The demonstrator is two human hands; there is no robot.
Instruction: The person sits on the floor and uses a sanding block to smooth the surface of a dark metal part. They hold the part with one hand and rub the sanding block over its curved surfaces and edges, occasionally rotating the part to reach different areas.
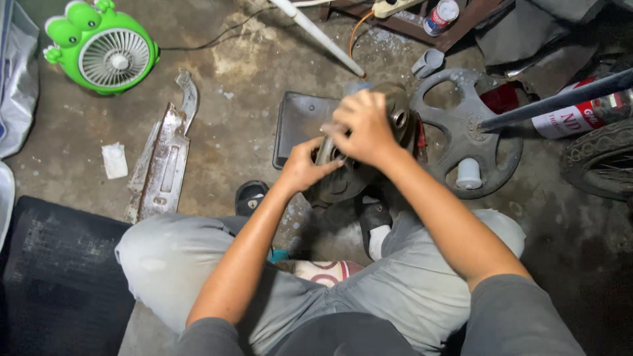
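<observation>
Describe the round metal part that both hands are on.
The round metal part is dark, greasy-looking and disc-shaped, with a paler hub-like end showing a round opening near the top. It stands tilted on the concrete floor between the person's feet. The left hand and right hand cover its middle.

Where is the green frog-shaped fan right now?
In the head view the green frog-shaped fan sits on the concrete floor at upper left, beyond the rusty metal plate, far from both hands.

I see a small round can [440, 16] with a red-and-white label lying at the top by the dark wooden frame [422, 29], and a cylindrical spray can [580, 113] with a white-and-red label lying at the right, just above the tyre [603, 161].
</observation>
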